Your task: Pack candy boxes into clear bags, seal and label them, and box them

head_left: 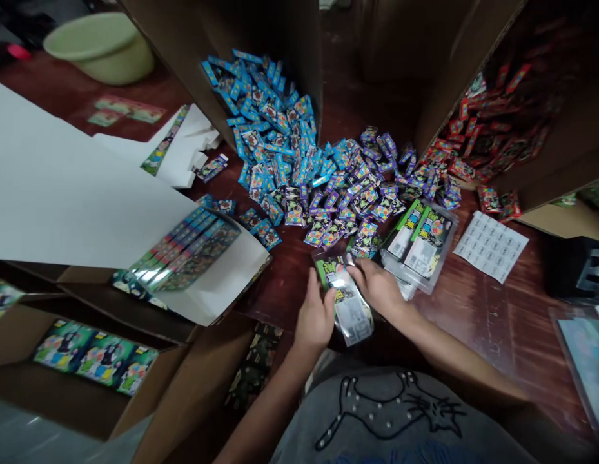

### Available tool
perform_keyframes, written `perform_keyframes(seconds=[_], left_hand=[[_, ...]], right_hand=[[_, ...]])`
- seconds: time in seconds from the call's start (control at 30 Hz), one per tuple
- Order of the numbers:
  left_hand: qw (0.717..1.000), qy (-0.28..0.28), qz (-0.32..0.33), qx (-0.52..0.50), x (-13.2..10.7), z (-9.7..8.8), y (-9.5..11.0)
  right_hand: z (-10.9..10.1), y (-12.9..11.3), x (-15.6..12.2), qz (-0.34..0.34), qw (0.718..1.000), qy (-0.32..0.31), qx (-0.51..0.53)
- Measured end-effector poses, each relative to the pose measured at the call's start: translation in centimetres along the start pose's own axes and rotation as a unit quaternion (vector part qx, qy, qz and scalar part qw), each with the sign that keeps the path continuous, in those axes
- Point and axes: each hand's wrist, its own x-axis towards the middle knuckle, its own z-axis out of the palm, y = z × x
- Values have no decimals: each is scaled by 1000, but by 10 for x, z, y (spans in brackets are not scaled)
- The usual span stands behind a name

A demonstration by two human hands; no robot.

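At the table's front edge I hold a clear plastic pack (350, 312) with a green and black printed label and a glossy, see-through surface. My left hand (314, 316) grips its left side, thumb on top. My right hand (379, 287) is closed around the upper right side, its fingertips over the plastic. Just beyond my right hand lies a stack of similar packs (427, 248) with green and black labels. Small purple packets (362, 193) are heaped in front of both hands, some almost touching the held pack.
Blue packets (274, 129) and red packets (492, 129) spill from tipped cardboard boxes. A sticker sheet (492, 245) lies at right. On the left are a white-flapped box (222, 277) bearing a pack of coloured boxes, and an open carton (62, 399). A yellow basin (103, 51) stands behind.
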Motion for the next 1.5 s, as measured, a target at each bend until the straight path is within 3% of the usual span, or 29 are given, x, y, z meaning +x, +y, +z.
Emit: perform_keyframes(seconds=[0.07,0.17,0.2,0.27,0.33,0.4,0.53,0.63,0.73,0.8,0.87,0.97,1.07,1.2,1.3,1.43,1.5], left_hand=[[993,61,71,77,21,-36,0],[953,152,143,218,87,-93,3],[944,150,150,252,115,-107,5],[932,93,150,316,170,-127,10],[926,49,142,347,214,-134,16],[920,22,137,367,239,-133,21],[913,21,139,382,248,-130,20],[915,17,152,374,239,-138,16],[920,25,192,342,217,-139,28],[915,31,260,307,193,-125,47],[892,7,363,269,159,-96,70],[847,-112,466,228,102,-34,97],[816,-210,502,197,55,38,106],[791,-288,487,230,24,115,102],[774,-322,476,266,17,144,107],[729,-360,500,298,17,153,121],[723,-367,500,304,19,155,123]], right_hand=[[-21,-8,27,-74,996,43,10],[-38,-39,87,-233,970,74,12],[-37,-53,110,-277,959,65,-2],[-22,-84,151,-330,942,44,-45],[0,-111,182,-316,946,14,-76],[20,-126,201,-278,959,-6,-58],[30,-119,204,-287,958,15,19],[7,-90,184,-332,942,12,44],[-27,-45,148,-359,928,-2,97],[-50,-7,115,-346,931,-1,119],[-69,34,76,-316,940,9,130],[-94,92,11,-256,956,23,144],[-111,140,-52,-177,976,22,127],[-112,186,-116,-86,995,-32,42],[-96,206,-144,-55,997,-59,14],[-78,214,-155,-83,995,-16,43],[-75,216,-154,-96,994,4,60]])
